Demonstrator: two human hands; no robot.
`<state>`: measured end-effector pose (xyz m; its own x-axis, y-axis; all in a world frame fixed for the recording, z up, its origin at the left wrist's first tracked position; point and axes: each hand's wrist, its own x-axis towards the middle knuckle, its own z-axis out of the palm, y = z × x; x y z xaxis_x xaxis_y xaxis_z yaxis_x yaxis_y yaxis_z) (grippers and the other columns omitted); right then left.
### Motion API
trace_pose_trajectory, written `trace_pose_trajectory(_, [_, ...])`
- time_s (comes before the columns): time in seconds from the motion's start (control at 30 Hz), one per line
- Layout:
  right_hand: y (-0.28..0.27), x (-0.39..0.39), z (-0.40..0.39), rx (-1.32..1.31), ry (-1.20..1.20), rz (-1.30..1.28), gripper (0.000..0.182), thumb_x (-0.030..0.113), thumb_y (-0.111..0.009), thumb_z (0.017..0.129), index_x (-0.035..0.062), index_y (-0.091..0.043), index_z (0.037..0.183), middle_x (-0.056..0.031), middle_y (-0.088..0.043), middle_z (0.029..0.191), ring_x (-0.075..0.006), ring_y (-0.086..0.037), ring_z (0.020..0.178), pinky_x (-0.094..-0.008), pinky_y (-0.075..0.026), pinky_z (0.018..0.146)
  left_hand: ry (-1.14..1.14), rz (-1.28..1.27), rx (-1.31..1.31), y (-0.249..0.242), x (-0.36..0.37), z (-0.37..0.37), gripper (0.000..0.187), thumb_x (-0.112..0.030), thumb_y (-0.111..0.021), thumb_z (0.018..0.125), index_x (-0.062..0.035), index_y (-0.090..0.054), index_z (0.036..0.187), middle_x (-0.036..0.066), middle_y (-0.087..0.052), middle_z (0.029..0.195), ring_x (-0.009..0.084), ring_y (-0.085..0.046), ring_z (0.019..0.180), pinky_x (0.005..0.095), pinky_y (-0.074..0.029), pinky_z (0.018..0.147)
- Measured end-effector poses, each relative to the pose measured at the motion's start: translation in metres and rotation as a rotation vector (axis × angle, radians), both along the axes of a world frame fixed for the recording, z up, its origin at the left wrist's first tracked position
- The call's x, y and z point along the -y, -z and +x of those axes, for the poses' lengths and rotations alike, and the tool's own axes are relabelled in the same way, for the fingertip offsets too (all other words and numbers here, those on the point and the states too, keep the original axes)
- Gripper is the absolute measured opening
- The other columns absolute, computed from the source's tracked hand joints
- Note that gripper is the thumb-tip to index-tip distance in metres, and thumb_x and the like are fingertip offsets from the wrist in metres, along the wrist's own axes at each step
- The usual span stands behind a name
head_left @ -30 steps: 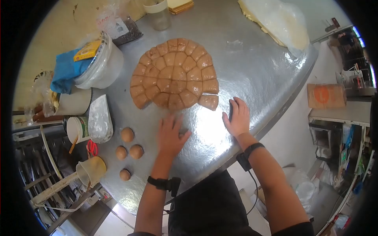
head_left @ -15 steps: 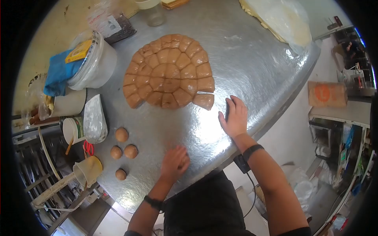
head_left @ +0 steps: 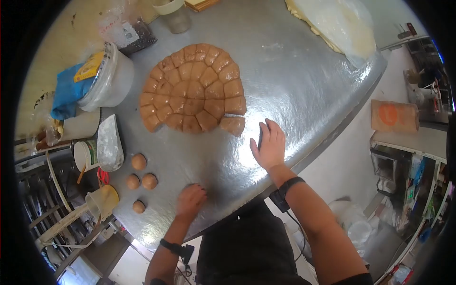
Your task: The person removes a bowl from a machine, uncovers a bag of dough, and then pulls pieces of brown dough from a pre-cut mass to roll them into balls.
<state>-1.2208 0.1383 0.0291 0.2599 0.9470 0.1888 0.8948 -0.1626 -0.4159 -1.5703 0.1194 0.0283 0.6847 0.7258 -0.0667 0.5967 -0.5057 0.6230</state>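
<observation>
A big slab of glossy brown dough (head_left: 194, 89), scored into many wedge-like pieces, lies on the metal table. One piece (head_left: 232, 126) at its lower right is parted from the rest by a slit. Just right of that piece, my right hand (head_left: 270, 147) rests low over the table, fingers stretched out and thumb apart; a dark strip shows between them. My left hand (head_left: 191, 200) is curled palm-down near the front edge, slightly blurred, its underside hidden; what it covers I cannot tell. To its left sit several round dough balls (head_left: 149, 181).
A metal scoop (head_left: 109, 145) and red-handled scissors (head_left: 102, 175) lie along the left edge, beside a measuring jug (head_left: 102, 202). A white tub (head_left: 114, 78) stands farther back. Plastic-covered pale dough (head_left: 339, 28) lies at the far right.
The whole view has shifted, carrying the table's things leftward in frame. My left hand has moved a little left, closer to the dough balls. My right hand keeps its place beside the slab.
</observation>
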Motion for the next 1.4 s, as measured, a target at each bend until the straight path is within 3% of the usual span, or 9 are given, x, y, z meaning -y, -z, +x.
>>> trace_pose_trajectory(0.1, [0.003, -0.001, 0.001, 0.022, -0.009, -0.006, 0.058, 0.029, -0.065, 0.084, -0.0003, -0.047, 0.131, -0.0186, -0.041, 0.138, -0.0373, -0.038, 0.129, -0.0495, -0.031, 0.108, -0.417, 0.29, -0.195, 0.006, -0.043, 0.02, 0.034, -0.016, -0.075, 0.077, -0.0094, -0.066, 0.108, 0.014, -0.059, 0.124, 0.0323, -0.057, 0.108, 0.0455, -0.046, 0.092])
trace_pose_trajectory(0.23, [0.002, 0.0, 0.001, 0.022, -0.01, -0.026, 0.059, 0.029, -0.065, 0.084, -0.001, -0.047, 0.131, -0.0193, -0.041, 0.139, -0.0374, -0.036, 0.131, -0.0498, -0.03, 0.108, -0.39, 0.313, -0.07, -0.018, -0.057, 0.105, 0.039, -0.018, -0.076, 0.076, -0.0071, -0.065, 0.112, 0.013, -0.059, 0.124, 0.0325, -0.056, 0.112, 0.0466, -0.044, 0.096])
trace_pose_trajectory(0.4, [-0.001, 0.0, 0.001, -0.016, -0.021, -0.046, 0.059, 0.028, -0.064, 0.084, -0.0014, -0.046, 0.132, -0.02, -0.04, 0.138, -0.038, -0.035, 0.131, -0.0501, -0.029, 0.109, -0.161, 0.107, -0.132, -0.008, -0.036, 0.018, 0.042, -0.015, -0.072, 0.079, -0.0087, -0.064, 0.12, 0.013, -0.059, 0.128, 0.0332, -0.053, 0.121, 0.0449, -0.041, 0.102])
trace_pose_trajectory(0.5, [0.002, -0.001, 0.001, 0.008, -0.035, -0.016, 0.06, 0.027, -0.065, 0.084, -0.0029, -0.045, 0.132, -0.021, -0.041, 0.138, -0.0386, -0.035, 0.13, -0.0512, -0.029, 0.108, -0.499, 0.364, -0.119, -0.013, -0.087, 0.05, 0.044, -0.015, -0.073, 0.078, -0.0096, -0.064, 0.12, 0.014, -0.058, 0.129, 0.0355, -0.055, 0.117, 0.0463, -0.041, 0.102])
trace_pose_trajectory(0.8, [0.002, -0.001, 0.002, 0.045, -0.049, -0.042, 0.061, 0.028, -0.063, 0.085, -0.0016, -0.042, 0.134, -0.0202, -0.04, 0.139, -0.0376, -0.034, 0.131, -0.0507, -0.027, 0.109, -0.188, -0.07, 0.003, -0.009, -0.003, 0.043, 0.043, -0.016, -0.068, 0.08, -0.0105, -0.063, 0.123, 0.017, -0.058, 0.128, 0.0373, -0.048, 0.128, 0.047, -0.037, 0.108])
trace_pose_trajectory(0.93, [0.006, 0.0, 0.001, 0.059, -0.047, -0.026, 0.06, 0.029, -0.063, 0.085, -0.0004, -0.043, 0.134, -0.02, -0.039, 0.139, -0.0379, -0.034, 0.131, -0.0505, -0.027, 0.109, -0.469, 0.141, 0.006, -0.029, -0.033, 0.051, 0.037, -0.019, -0.062, 0.088, -0.009, -0.062, 0.123, 0.017, -0.058, 0.128, 0.0378, -0.049, 0.126, 0.0463, -0.035, 0.109])
trace_pose_trajectory(1.03, [-0.002, -0.002, 0.002, -0.016, -0.018, -0.005, 0.05, 0.02, -0.067, 0.082, 0.0008, -0.05, 0.126, -0.0204, -0.044, 0.136, -0.0383, -0.04, 0.127, -0.0493, -0.032, 0.106, -0.652, 0.03, 0.482, -0.038, -0.005, 0.037, 0.033, -0.021, -0.054, 0.095, -0.0055, -0.061, 0.123, 0.017, -0.057, 0.129, 0.0356, -0.049, 0.126, 0.0446, -0.034, 0.109])
trace_pose_trajectory(1.17, [-0.02, 0.004, -0.022, -0.163, -0.168, 0.133, 0.031, 0.008, -0.068, 0.078, 0.0032, -0.059, 0.108, -0.0183, -0.057, 0.119, -0.0377, -0.051, 0.113, -0.0487, -0.039, 0.099, -1.062, -0.099, 0.156, -0.018, 0.076, -0.062, 0.039, -0.022, -0.048, 0.099, 0.0012, -0.053, 0.129, 0.02, -0.051, 0.133, 0.036, -0.043, 0.13, 0.0453, -0.03, 0.111])
trace_pose_trajectory(1.4, [-0.022, -0.005, -0.189, -0.387, -0.73, 0.063, 0.028, 0.011, -0.075, 0.075, 0.0103, -0.066, 0.101, -0.0084, -0.061, 0.106, -0.0304, -0.057, 0.107, -0.0415, -0.048, 0.091, -1.473, 0.507, -0.456, 0.04, 0.093, -0.159, 0.05, -0.024, -0.047, 0.099, 0.0055, -0.039, 0.138, 0.025, -0.042, 0.142, 0.0399, -0.039, 0.133, 0.0479, -0.03, 0.111])
